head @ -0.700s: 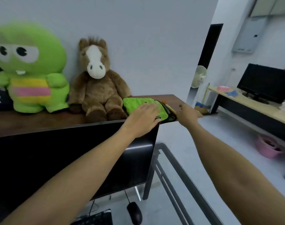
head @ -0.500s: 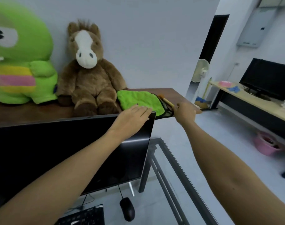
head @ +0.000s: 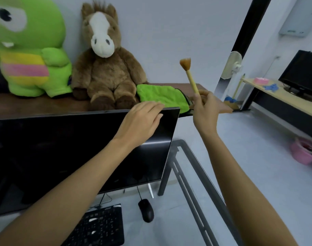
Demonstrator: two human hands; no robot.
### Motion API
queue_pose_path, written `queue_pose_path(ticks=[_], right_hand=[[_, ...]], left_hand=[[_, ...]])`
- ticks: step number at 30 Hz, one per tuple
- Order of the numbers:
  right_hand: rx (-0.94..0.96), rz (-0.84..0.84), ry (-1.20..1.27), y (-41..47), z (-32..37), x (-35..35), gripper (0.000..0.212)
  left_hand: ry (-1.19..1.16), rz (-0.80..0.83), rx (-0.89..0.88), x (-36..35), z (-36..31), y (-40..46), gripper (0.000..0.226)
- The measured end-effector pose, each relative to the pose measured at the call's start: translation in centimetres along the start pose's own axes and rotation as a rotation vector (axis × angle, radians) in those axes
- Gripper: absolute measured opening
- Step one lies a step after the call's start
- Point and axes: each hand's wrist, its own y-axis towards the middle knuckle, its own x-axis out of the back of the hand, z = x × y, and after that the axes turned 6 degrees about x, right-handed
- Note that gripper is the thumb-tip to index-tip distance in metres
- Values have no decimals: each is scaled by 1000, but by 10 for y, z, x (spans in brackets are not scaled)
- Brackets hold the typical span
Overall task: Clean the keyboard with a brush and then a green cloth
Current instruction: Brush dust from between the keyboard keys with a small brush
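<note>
From the head view I see my right hand pinching the brush by its handle's lower end, bristles up, lifted clear of the shelf's right end, presumably ready to carry down. My left hand hangs loose and holds nothing, fingers relaxed over the monitor top edge, just short of the green cloth lying on the shelf beside the horse plush. The keyboard lies low on the counter's near edge, partly cut off by my left forearm; its keys are blurred.

Left hand extended forward, palm down, fingers relaxed; right hand raised, fingers pinching a brush upright.
</note>
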Motion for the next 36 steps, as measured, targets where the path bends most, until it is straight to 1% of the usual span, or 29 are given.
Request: queue_pose_path(ticks=[3,8,12,15,17,21,25,27,31,33,34,36], right_hand=[[36,73,84,-57,30,-5,11],[18,247,229,-156,49,-22,14],[-33,400,335,-232,48,-49,18],[-150,511,423,-285,37,-72,22],[-261,583,407,-317,27,-87,22],[-427,681,304,-366,13,-128,19],[-472,748,85,-401,1,-177,7],[-474,733,-2,-415,-2,-205,11],[-500,681,28,-438,1,-261,13],[-459,725,25,-445,3,-282,4],[-428,755,15,-447,4,-291,5],[-340,831,-31,-448,6,-306,17]], left_hand=[[-24,-14,39,27,8,-35,30],[-37,45,217,69,33,-127,30],[-23,63,468,99,58,-218,30],[-7,59,688,122,75,-290,32],[10,72,820,137,87,-337,33],[56,113,969,160,121,-408,36],[72,117,1124,164,164,-466,32],[66,159,1200,157,185,-494,35],[-15,384,1250,136,202,-536,52],[-59,499,1221,127,203,-549,56],[-75,542,1202,124,204,-554,54],[-88,594,1167,119,205,-563,51]])
